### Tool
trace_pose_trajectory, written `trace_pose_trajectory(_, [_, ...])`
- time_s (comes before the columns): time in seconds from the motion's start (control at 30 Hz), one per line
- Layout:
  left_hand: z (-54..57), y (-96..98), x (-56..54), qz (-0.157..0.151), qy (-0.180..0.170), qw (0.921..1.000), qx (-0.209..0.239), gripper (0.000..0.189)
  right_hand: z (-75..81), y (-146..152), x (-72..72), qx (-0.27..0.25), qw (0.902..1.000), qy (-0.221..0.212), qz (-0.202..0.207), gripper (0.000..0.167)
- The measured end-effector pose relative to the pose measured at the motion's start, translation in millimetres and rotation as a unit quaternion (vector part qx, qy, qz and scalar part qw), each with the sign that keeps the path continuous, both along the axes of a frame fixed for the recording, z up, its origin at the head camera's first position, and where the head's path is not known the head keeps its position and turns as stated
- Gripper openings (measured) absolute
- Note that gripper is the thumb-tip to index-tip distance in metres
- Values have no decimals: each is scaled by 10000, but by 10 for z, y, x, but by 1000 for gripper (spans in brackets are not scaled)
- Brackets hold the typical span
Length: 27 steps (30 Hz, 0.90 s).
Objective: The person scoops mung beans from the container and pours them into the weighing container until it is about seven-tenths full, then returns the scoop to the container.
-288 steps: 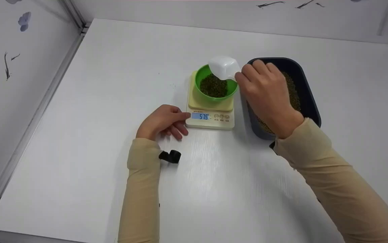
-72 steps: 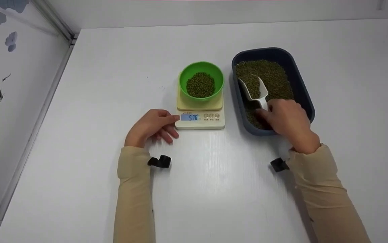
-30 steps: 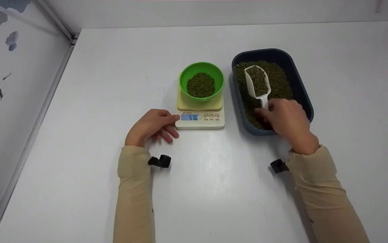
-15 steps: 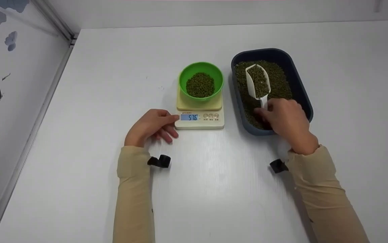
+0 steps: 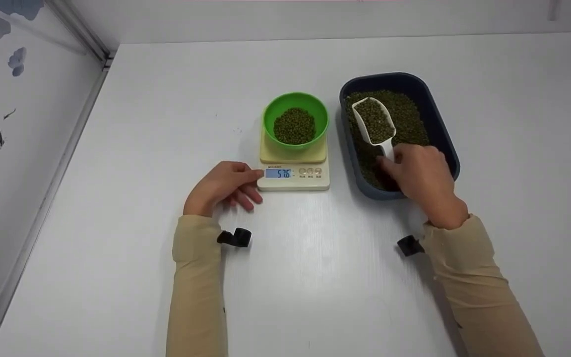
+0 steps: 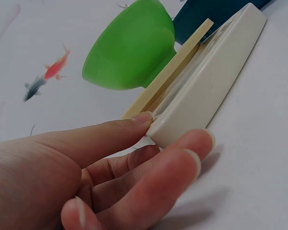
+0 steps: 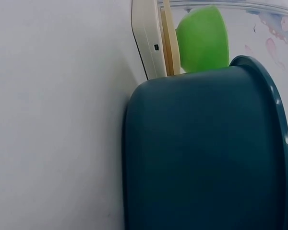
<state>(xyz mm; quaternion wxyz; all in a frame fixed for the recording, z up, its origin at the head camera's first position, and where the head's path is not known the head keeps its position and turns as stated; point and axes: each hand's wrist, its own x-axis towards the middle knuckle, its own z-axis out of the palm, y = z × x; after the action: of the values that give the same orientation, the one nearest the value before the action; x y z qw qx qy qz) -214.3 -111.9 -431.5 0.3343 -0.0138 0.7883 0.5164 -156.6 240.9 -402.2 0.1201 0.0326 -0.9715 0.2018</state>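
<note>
In the head view my right hand (image 5: pixel 424 171) grips the handle of a white scoop (image 5: pixel 390 133), heaped with small green beans that look like mung beans. The scoop is over the bean layer in a dark blue tub (image 5: pixel 441 121). My left hand (image 5: pixel 225 184) rests beside a kitchen scale (image 5: pixel 292 183), thumb touching its left front corner, other fingers loosely extended. On the scale's yellow platform sits a green bowl (image 5: pixel 321 111) with beans inside; the display reads about 57.6. The left wrist view shows the thumb against the scale's edge (image 6: pixel 201 86). In the right wrist view the tub's wall (image 7: pixel 206 153) hides the scoop.
The tub stands just right of the scale on a white table (image 5: pixel 315 277). Small specks (image 5: pixel 237 131) lie left of the bowl. White walls stand at the back and left. Black wrist-mounted pieces (image 5: pixel 235 237) jut from both sleeves.
The scoop tipped over the bowl earliest, then went into the tub and came up heaped. Over the last half second its tip swung slightly left. The left hand stays at the scale.
</note>
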Motion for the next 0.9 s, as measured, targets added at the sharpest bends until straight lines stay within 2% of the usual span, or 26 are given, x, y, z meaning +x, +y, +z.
trace_pose_trajectory(0.2, [1, 3, 4, 0, -12, 10000, -52, 45, -14, 8, -10, 82, 9996, 257, 25, 32])
trace_pose_trajectory(0.43, [8, 2, 5, 10, 11, 10000, -31, 44, -12, 18, -10, 184, 9985, 509, 104, 36])
trace_pose_trajectory(0.9, [2, 4, 12, 63, -21, 9999, 120, 44, 36, 80, -1, 125, 9989, 439, 146, 37])
